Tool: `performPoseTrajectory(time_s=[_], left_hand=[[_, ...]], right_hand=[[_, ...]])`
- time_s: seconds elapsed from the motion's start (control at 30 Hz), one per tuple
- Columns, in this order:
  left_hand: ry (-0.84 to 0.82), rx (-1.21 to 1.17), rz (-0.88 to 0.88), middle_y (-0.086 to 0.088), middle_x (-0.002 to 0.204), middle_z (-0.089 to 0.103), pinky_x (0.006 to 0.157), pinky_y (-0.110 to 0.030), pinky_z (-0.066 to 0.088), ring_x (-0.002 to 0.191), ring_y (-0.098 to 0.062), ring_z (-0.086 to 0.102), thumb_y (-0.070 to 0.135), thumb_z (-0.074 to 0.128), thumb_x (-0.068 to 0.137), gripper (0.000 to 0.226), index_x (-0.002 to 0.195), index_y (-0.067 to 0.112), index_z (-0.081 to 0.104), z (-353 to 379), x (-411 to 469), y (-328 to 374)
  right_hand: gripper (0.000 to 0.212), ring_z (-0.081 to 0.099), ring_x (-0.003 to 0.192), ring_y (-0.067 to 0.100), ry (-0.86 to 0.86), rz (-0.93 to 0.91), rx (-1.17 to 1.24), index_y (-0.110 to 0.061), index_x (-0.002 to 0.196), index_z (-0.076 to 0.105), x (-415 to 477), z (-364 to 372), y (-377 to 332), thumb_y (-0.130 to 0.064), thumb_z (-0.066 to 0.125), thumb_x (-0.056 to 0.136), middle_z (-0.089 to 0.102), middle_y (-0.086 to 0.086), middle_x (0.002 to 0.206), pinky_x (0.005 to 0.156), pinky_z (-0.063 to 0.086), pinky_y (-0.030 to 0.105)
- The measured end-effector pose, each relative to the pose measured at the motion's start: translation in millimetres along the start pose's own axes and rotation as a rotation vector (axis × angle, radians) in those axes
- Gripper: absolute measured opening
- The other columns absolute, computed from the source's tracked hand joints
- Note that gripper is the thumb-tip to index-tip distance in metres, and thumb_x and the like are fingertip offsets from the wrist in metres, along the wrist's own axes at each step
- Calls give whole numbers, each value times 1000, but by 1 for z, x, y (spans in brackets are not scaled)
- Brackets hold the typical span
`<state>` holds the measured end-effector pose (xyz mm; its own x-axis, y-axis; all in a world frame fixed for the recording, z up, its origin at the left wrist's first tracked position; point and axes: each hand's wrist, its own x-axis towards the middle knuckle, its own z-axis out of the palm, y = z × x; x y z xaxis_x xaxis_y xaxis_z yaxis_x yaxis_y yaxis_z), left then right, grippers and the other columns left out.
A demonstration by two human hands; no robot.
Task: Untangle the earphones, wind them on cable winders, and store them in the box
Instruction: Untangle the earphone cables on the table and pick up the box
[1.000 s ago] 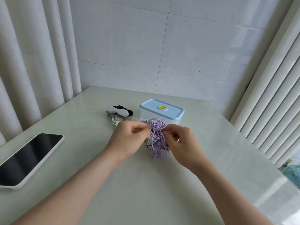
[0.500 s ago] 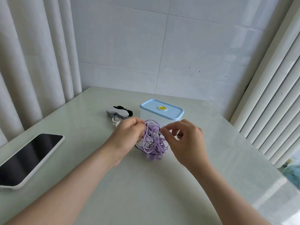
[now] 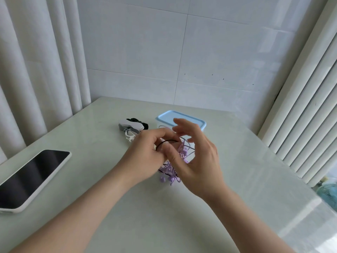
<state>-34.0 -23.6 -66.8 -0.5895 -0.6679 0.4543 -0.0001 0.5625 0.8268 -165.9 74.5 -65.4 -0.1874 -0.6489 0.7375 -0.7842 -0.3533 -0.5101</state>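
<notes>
The purple earphones (image 3: 174, 166) sit tangled on the bench (image 3: 182, 216), between both hands. The left hand (image 3: 145, 152) pinches a black cord (image 3: 166, 142); the right hand (image 3: 197, 157) is spread wide, hiding part of the box (image 3: 182, 121). Winders (image 3: 132, 126) and a phone (image 3: 31, 178) lie to the left.

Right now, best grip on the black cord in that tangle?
Pinch the black cord at its raised loop, from above. It arches clear of the purple earphones, between the left hand and right hand; lower down it is buried.

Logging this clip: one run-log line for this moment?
stage: untangling | left hand: pinching black cord | right hand: open over purple earphones | box: lidded
</notes>
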Motion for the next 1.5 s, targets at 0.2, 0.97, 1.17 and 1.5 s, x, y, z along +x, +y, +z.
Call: performPoseTrajectory(time_s=[0.2, 0.97, 1.17, 1.5], left_hand=[[119, -214, -60, -5, 93, 80, 80, -30, 58, 83, -15, 72, 8, 70, 98, 10, 101, 15, 77, 0, 0, 1], [269, 408, 33, 23, 94, 71, 87, -31, 42, 96, -5, 62, 51, 82, 75, 33, 96, 31, 66, 16, -7, 4], [331, 895, 162, 12, 105, 60, 74, -35, 19, 103, -23, 42, 40, 87, 64, 54, 110, 30, 62, 13, -8, -8], [301, 756, 166, 1, 115, 51, 89, -33, 34, 105, -23, 40, 34, 72, 74, 50, 120, 20, 61, 3, -4, -19]], right_hand=[[25, 70, 104, 1, 53, 101, -22, -27, 117, 70, 6, -5, 9, -20, 76, 94, 76, -19, 99, 89, 43, 12], [10, 72, 94, 17, 176, 360, 459, -15, 100, 53, 16, -12, 15, -15, 51, 110, 78, 3, 96, 77, 50, 21], [4, 67, 72, 19, 301, 172, 303, -20, 107, 50, 17, -15, 4, -17, 51, 110, 56, -4, 71, 75, 56, 50], [9, 48, 81, 25, 342, 7, -447, -23, 103, 75, 16, -23, 29, -21, 72, 95, 51, -2, 84, 79, 38, 36]])
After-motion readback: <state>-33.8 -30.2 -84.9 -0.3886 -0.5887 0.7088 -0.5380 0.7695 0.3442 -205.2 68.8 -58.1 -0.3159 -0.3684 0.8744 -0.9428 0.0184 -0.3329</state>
